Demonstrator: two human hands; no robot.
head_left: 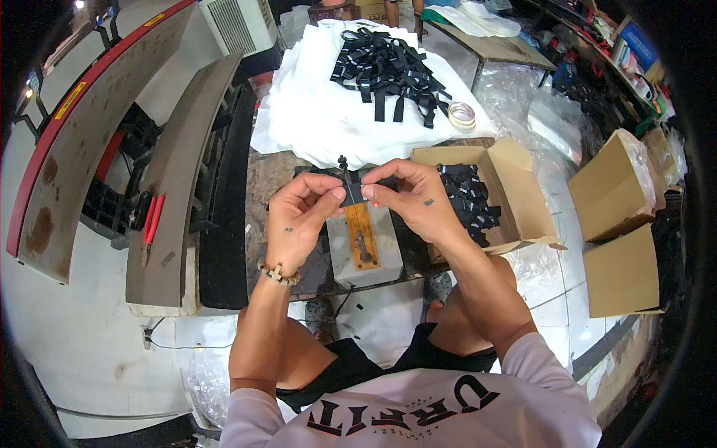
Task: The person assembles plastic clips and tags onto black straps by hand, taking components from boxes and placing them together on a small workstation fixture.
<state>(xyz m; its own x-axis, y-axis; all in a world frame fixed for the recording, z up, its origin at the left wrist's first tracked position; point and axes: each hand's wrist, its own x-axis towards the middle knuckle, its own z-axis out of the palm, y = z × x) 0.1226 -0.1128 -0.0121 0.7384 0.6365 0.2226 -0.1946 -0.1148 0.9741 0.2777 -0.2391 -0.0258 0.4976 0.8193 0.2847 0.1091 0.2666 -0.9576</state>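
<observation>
My left hand [302,213] and my right hand [414,198] come together at the middle, thumbs and forefingers pinched. A small black strap [356,195] appears between the fingertips, partly covered by them. Just below them stands a grey block-shaped device [343,254] with a yellow metal plate [362,237] on its top face. A dark upright part [343,162] rises behind the fingertips. On the left wrist is a beaded bracelet.
A cardboard box [515,187] holding black straps [464,196] stands right of the device. Behind, a heap of black straps [388,71] and a tape roll [461,114] lie on white sheeting [299,119]. Red-handled pliers [152,224] rest on the long board [175,164] at left.
</observation>
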